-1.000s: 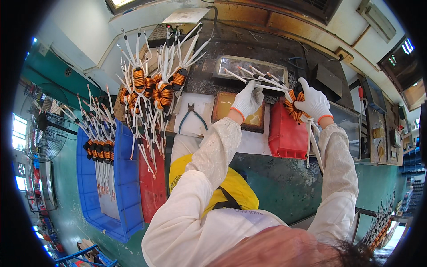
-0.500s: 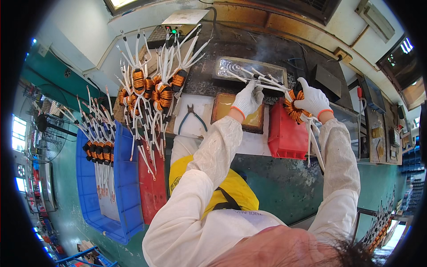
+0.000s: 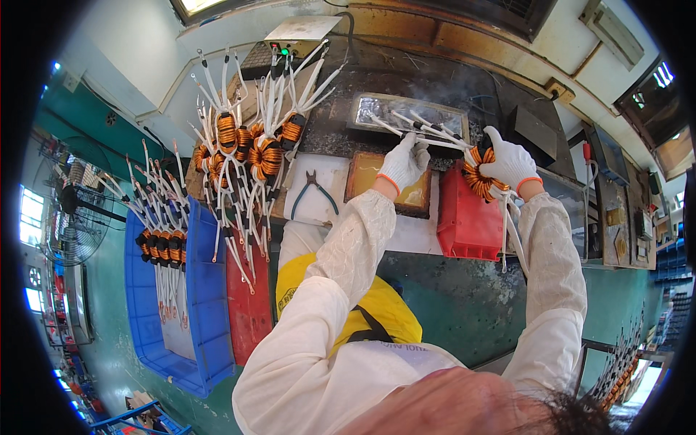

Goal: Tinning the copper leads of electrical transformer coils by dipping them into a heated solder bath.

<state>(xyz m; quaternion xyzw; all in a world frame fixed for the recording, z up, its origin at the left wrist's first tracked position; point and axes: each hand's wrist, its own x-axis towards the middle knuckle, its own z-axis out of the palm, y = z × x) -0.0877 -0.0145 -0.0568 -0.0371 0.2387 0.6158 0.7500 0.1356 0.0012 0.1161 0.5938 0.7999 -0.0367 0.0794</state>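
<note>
In my gloved right hand [image 3: 512, 161] is a ring-shaped copper-wire coil [image 3: 477, 181], gripped near the red bin's top. White insulated leads [image 3: 444, 134] run from it toward the upper left, and others hang down below. My gloved left hand [image 3: 403, 162] is closed around one of these leads, near the coil's left. The leads' far ends are over a rectangular metal pot [image 3: 360, 114] with a shiny silvery surface, where smoke rises. Whether the tips touch that surface I cannot tell.
Beneath the coil stands a red plastic bin [image 3: 464, 228]. An amber-filled tray [image 3: 355, 181] and blue-handled pliers [image 3: 312, 190] lie on the bench. Several finished-looking coils [image 3: 264, 158] with long leads are heaped at left, above a blue crate [image 3: 206, 290] holding more. A dark metal box [image 3: 533, 134] sits right.
The smoke over the metal pot has thickened and spread to the right. The lead ends have shifted slightly; both hands keep nearly the same place and hold.
</note>
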